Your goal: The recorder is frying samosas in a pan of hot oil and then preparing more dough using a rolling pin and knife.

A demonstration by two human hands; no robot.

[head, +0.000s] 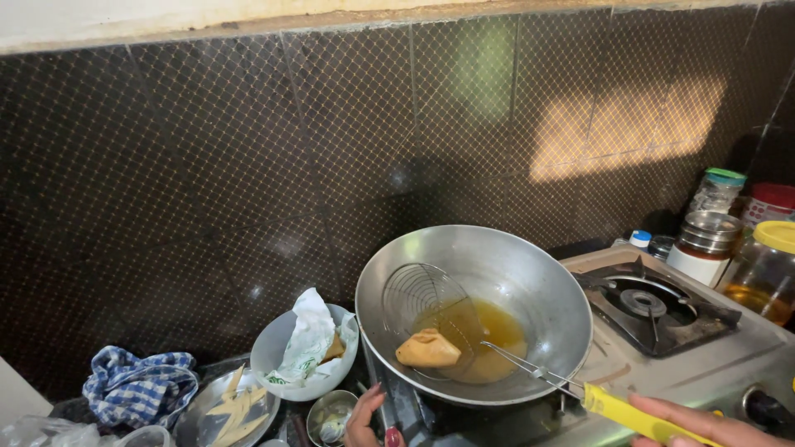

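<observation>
A steel wok (530,273) sits on the stove with brown oil pooled at its bottom. A wire skimmer (426,306) with a yellow handle (633,416) rests in the wok, and a golden fried pastry (427,349) lies on its mesh at the oil's edge. My right hand (708,426) grips the yellow handle at the bottom right. My left hand (368,418), nails painted red, is at the bottom edge below the wok's rim, next to a small steel cup (330,416); whether it holds anything is hidden.
A free gas burner (650,305) lies right of the wok. Jars and an oil bottle (762,269) stand at the far right. Left of the wok are a white bowl with paper (306,348), a steel plate of pale strips (228,410) and a blue checked cloth (137,385). Dark tiles rise behind.
</observation>
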